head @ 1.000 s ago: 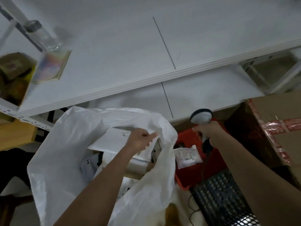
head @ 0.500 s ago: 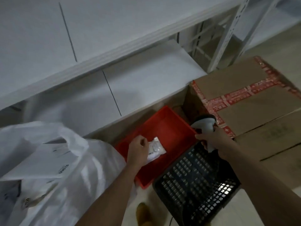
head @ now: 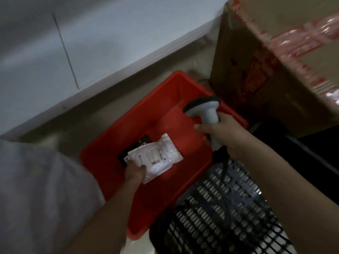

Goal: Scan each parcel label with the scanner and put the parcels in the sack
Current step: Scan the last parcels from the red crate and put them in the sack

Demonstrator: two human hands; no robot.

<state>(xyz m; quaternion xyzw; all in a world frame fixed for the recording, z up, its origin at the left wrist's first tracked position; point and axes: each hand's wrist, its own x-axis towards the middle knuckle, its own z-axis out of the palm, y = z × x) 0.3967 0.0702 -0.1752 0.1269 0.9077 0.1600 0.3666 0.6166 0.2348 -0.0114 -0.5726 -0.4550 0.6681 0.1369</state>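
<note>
In red bin (head: 185, 92) — left hand (head: 134, 173) pinches white labelled parcel (head: 157, 158); right hand (head: 225, 132) grips scanner (head: 205, 110).

Both bare forearms reach forward and down, the left hand (head: 134, 171) lower, its fingers curled around the near edge of a white plastic-wrapped parcel (head: 157, 158), the right hand (head: 222, 133) higher, wrapped around the handle of a grey handheld scanner (head: 205, 110).

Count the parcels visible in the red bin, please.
2: a white parcel gripped by the left hand, and a dark one mostly hidden beneath it. Others may be hidden.
</note>
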